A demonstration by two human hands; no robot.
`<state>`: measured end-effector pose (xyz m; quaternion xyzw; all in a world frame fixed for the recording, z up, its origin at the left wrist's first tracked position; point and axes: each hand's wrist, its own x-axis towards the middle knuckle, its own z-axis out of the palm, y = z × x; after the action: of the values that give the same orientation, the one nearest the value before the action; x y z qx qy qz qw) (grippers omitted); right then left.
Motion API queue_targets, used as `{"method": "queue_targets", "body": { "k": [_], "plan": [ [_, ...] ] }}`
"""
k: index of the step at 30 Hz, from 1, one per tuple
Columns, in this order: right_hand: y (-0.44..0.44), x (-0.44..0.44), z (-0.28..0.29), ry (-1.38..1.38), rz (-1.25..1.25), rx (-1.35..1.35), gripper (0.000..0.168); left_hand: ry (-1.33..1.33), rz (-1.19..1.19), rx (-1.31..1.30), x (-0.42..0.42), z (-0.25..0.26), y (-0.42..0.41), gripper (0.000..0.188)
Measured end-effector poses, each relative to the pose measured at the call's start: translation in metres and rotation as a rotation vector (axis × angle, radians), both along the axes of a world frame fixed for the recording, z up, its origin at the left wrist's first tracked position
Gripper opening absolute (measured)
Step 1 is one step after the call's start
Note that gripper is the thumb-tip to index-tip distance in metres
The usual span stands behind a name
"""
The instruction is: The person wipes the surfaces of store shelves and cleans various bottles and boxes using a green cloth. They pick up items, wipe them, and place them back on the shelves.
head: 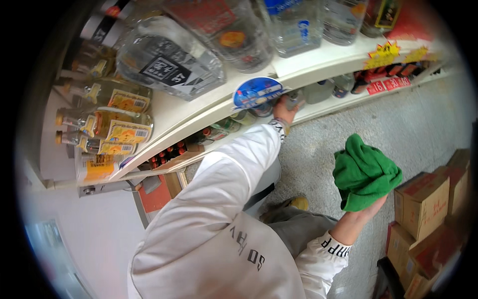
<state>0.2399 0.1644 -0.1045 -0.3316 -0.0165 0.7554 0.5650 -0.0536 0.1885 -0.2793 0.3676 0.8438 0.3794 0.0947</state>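
My left hand [285, 109] reaches under the upper shelf board to the lower shelf, its fingers and thumb around a clear bottle [297, 98]. Part of that grip is hidden by a blue round sign [257, 91] on the shelf edge. Out over the floor on the right, my right hand [374, 207] holds a bunched green cloth [364, 173], which covers most of its fingers. More bottles, among them a dark-labelled one [340, 88], stand on the lower shelf to the right of my left hand.
On the upper shelf [209, 106] are large clear jugs [168, 59] and several yellow-labelled bottles [129, 129]. Red price tags [388, 85] line the lower edge. Cardboard boxes [422, 203] are stacked at the right on the speckled floor [317, 145]. An open carton [170, 157] holds red-capped bottles.
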Motion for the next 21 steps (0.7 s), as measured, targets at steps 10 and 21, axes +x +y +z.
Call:
{"method": "queue_targets", "body": {
  "k": [10, 21],
  "plan": [
    [0.002, -0.015, 0.013, -0.088, 0.025, -0.067, 0.047, -0.013, 0.056, -0.02, 0.002, -0.008, -0.004, 0.057],
    [-0.001, -0.016, 0.014, -0.042, 0.028, -0.049, 0.042, 0.003, -0.014, -0.172, -0.01, -0.009, -0.004, 0.056]
  ]
}}
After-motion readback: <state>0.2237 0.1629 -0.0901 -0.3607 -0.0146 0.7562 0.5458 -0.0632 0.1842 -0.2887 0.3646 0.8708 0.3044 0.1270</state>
